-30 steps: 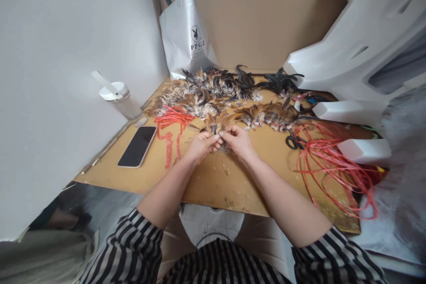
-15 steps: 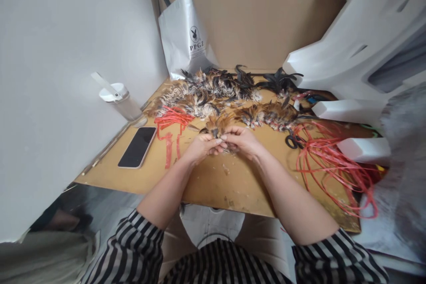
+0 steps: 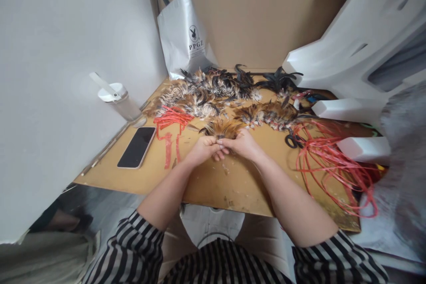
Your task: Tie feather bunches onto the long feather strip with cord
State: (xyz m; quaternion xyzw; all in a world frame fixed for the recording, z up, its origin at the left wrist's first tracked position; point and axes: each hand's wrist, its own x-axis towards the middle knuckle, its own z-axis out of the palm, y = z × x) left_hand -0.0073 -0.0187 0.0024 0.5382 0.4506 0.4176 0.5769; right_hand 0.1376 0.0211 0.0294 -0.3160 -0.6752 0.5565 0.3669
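Note:
Between my two hands is a small bunch of brown and black feathers (image 3: pixel 223 128), its tips fanned out away from me. My left hand (image 3: pixel 207 148) is closed around the lower end of the bunch. Against it, thumbs together, my right hand (image 3: pixel 240 145) also pinches the bunch; the quill ends are hidden by the fingers. Beyond them lie a row of brown feather bunches (image 3: pixel 269 115) and a longer heap of brown, white and black feathers (image 3: pixel 213 86). Short red plastic strips (image 3: pixel 173 117) lie to the left of my hands.
A phone (image 3: pixel 136 147) and a lidded cup (image 3: pixel 121 102) stand at the left. Black-handled scissors (image 3: pixel 293 140) lie beside a tangle of red plastic strips (image 3: pixel 333 164) at the right. White foam pieces (image 3: pixel 364 149) jut over the right edge. A silver bag (image 3: pixel 183 35) leans at the back.
Both hands have closed in tighter around the base of the feather bunch. The feathers now fan out wider above the fingers.

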